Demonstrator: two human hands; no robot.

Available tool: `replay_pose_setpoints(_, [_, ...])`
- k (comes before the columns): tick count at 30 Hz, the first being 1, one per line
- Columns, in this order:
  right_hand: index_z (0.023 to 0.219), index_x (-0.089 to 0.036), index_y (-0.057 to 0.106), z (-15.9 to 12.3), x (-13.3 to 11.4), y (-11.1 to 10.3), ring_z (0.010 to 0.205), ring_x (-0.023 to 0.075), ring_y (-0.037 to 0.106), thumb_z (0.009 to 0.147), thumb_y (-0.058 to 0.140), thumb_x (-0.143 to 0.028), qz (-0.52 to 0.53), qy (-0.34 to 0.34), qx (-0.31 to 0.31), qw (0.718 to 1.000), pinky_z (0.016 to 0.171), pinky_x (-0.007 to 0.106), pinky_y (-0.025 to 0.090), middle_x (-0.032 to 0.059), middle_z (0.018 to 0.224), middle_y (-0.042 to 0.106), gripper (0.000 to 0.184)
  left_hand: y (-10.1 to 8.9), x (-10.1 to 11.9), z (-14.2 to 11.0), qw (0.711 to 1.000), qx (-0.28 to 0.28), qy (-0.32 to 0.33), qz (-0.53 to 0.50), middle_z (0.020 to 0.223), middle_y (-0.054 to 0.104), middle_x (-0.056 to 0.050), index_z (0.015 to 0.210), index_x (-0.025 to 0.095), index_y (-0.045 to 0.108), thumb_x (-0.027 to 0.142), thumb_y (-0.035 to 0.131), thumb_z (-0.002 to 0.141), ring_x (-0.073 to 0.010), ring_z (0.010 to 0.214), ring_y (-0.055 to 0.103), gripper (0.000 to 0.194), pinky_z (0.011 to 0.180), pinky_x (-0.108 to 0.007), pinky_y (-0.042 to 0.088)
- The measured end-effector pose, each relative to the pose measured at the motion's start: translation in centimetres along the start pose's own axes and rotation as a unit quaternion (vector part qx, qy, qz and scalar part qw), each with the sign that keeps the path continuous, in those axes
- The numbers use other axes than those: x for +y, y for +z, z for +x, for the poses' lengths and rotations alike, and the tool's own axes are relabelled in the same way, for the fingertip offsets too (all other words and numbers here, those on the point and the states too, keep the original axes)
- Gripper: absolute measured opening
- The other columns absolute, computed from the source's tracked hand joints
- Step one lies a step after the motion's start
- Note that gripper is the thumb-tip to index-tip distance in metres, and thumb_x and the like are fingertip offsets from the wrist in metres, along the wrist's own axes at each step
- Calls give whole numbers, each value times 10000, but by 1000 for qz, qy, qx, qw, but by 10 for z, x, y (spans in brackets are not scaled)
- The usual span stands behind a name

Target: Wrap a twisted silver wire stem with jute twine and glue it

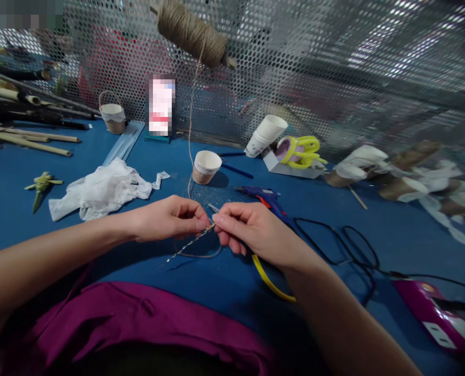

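My left hand (170,218) and my right hand (252,230) meet over the blue table (28,219), both pinched on a thin wire wrapped with brown twine (189,245). The wire slants down to the left from my fingertips. A twine strand (191,130) runs up from my hands to a twine spool (191,32) hung on the mesh screen. My right hand also hooks a yellow scissors handle (271,284) under its fingers.
A twine-wrapped paper cup (205,167) stands just behind my hands. A blue glue gun (267,198) with a black cord (346,250) lies at right. White crumpled cloth (99,190), stacked cups (266,134), yellow scissors (303,149), bamboo sticks (28,138), a power strip (436,313).
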State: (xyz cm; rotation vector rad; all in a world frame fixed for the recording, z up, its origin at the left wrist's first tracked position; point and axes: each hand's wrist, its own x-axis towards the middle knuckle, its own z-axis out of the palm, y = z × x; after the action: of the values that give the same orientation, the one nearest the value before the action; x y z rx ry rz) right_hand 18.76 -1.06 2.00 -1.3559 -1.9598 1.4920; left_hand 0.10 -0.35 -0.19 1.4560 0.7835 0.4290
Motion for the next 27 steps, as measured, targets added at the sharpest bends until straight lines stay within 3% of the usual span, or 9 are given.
replay_pose_setpoints(10, [653,-152,525,0,0,-2,413,34,467,823,503,-345,0,-2,-19,1000,363,134,365,-34,546,535,258,-2,-2,0,995,12,57,80,650,493,34,760,119,548,208,522,767,-65,576,394,93,529,-195,310])
replay_pose_setpoints(27, [728,-149,542,-3,-1,-2,477,53,498,823,513,-306,8,-39,-53,998,418,158,398,-8,620,569,186,-4,-3,0,999,-46,-16,4,584,438,52,761,134,551,305,555,764,-53,484,358,171,463,-188,285])
